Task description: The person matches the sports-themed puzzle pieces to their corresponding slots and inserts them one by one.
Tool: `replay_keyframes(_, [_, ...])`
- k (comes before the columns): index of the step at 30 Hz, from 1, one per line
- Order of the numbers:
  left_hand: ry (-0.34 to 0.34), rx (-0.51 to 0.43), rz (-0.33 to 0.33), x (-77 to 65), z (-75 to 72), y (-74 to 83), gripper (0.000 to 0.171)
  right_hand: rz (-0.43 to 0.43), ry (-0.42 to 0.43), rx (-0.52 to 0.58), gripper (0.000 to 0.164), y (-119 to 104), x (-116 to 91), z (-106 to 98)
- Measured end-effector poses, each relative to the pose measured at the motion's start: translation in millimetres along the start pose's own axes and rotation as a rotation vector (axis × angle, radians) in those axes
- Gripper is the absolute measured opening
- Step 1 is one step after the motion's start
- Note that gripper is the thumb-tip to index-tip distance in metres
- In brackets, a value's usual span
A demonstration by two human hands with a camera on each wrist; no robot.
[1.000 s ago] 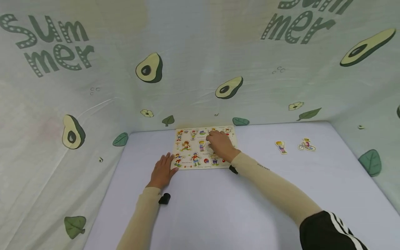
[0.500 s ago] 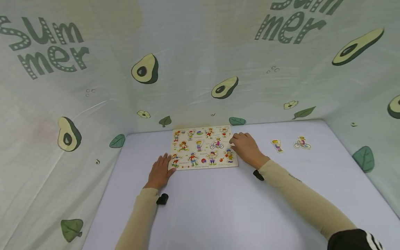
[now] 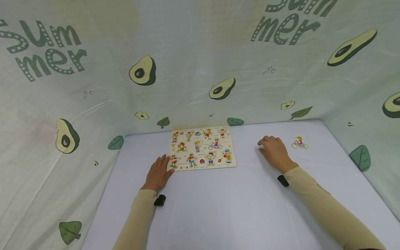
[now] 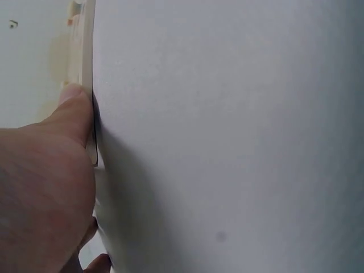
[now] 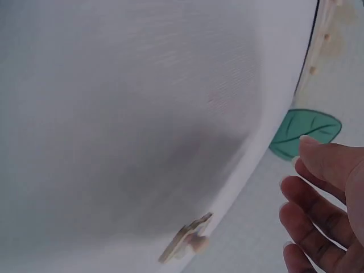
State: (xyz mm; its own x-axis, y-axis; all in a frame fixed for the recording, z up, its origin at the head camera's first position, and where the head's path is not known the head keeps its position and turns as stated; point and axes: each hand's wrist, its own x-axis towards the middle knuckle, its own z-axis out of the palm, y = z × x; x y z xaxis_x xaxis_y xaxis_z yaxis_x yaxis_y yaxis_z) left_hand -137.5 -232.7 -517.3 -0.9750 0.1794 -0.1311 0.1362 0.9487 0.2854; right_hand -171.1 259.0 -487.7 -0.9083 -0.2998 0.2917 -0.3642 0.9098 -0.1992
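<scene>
A wooden puzzle board (image 3: 230, 164) with painted children playing sports lies at the back of the table in the head view. My left hand (image 3: 156, 173) rests flat at its left front corner. In the left wrist view the thumb (image 4: 74, 111) touches the board's edge (image 4: 87, 51). My right hand (image 3: 275, 152) hovers right of the board, fingers loosely bent and holding nothing. It covers the spot where a small child-shaped piece lay. A cyclist puzzle piece (image 3: 300, 142) lies further right. The right wrist view shows a thin wooden piece (image 5: 185, 242) on the table; which one, I cannot tell.
The white table (image 3: 212, 208) spreads out in front of both hands. A cloth (image 3: 181, 86) printed with avocados and leaves hangs behind and at the sides. The table's back edge runs just beyond the board.
My right hand has left the board and moved right to above the small child-shaped piece, uncovering the cyclist picture on the board. The left hand stays at the board's corner.
</scene>
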Motion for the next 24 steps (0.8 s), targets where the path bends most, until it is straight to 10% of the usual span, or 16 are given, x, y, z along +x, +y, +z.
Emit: replay_keyframes(24, [0.039,0.101,0.001,-4.0,-9.7,7.5,0.066,0.151,-0.022,0.007,0.026,45.6,-16.9,-9.1])
